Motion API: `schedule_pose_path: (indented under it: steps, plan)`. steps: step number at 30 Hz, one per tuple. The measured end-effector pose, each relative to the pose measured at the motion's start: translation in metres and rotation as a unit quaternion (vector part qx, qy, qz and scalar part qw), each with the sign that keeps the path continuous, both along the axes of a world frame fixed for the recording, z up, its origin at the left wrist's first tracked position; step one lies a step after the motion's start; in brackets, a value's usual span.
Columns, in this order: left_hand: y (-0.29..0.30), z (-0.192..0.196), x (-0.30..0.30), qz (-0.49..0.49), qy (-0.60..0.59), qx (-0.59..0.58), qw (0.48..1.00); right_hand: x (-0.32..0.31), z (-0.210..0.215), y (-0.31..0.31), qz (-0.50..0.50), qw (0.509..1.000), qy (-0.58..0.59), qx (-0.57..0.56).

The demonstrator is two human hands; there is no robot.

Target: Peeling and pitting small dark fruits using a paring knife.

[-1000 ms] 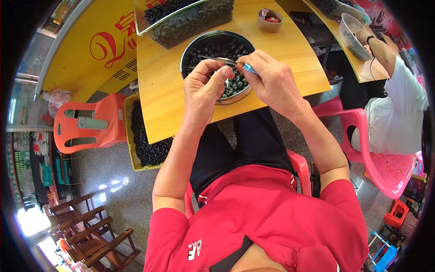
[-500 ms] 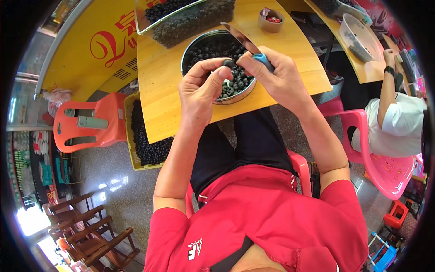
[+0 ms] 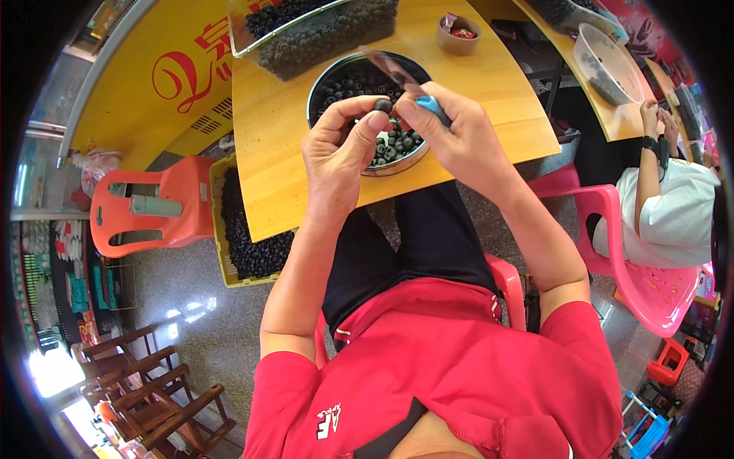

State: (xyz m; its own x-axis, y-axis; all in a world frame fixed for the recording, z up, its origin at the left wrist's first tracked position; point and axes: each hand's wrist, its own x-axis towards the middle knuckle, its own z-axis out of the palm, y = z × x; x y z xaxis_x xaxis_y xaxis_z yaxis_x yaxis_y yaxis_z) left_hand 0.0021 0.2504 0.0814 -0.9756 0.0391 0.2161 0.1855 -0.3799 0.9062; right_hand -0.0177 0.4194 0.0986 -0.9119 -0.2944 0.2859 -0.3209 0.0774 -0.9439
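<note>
My left hand (image 3: 337,151) pinches a small dark round fruit or nut (image 3: 382,106) between thumb and fingertips. A knife with a blue handle (image 3: 433,108) sits in my right hand (image 3: 464,138), its blade tilted up and to the left and somewhat blurred. The right thumb and fingers are close beside the small round piece; whether they touch it I cannot tell. Beneath both hands stands a round metal bowl (image 3: 311,103), holding many dark round pieces like the held one. My hands hide part of the bowl.
Behind the bowl, a clear rectangular bin (image 3: 325,44) holds more dark pieces. A brown cup (image 3: 458,38) stands on the wooden table (image 3: 271,164). A yellow crate (image 3: 219,222) is left of my legs, beside an orange chair (image 3: 164,206). At right, another person (image 3: 677,206) sits at a table.
The knife and my right hand have shifted slightly left, with the blade lower over the bowl. My left hand has barely moved. The other person's two hands are now together.
</note>
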Motion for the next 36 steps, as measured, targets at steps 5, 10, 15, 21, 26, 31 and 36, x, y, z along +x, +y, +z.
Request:
schedule_pose_path:
  steps: [5, 10, 15, 21, 26, 31, 36]
  plan:
    - [-0.001, -0.002, -0.001, 0.002, -0.012, 0.013, 1.0, 0.005, 0.001, 0.002, -0.091, 0.94, 0.283, 0.165]
    - [0.003, 0.0, 0.0, -0.008, -0.013, 0.021, 1.0, 0.003, -0.002, 0.004, -0.098, 0.928, 0.296, 0.203]
    - [0.003, -0.003, -0.002, -0.004, -0.019, 0.026, 0.999, 0.002, -0.002, 0.004, -0.113, 0.918, 0.312, 0.219]
    - [0.003, -0.002, -0.001, -0.005, -0.015, 0.03, 0.999, 0.002, -0.001, 0.004, -0.111, 0.917, 0.312, 0.222]
    - [0.004, 0.013, 0.013, -0.037, 0.008, 0.054, 0.998, -0.008, -0.014, 0.008, -0.13, 0.905, 0.281, 0.292]
    - [-0.001, 0.01, 0.01, -0.05, -0.004, 0.077, 0.996, 0.001, 0.005, 0.011, -0.063, 0.984, 0.103, 0.13]
    - [0.001, 0.001, 0.009, -0.013, -0.006, 0.044, 0.999, 0.008, 0.019, 0.004, 0.039, 0.998, -0.052, -0.001]
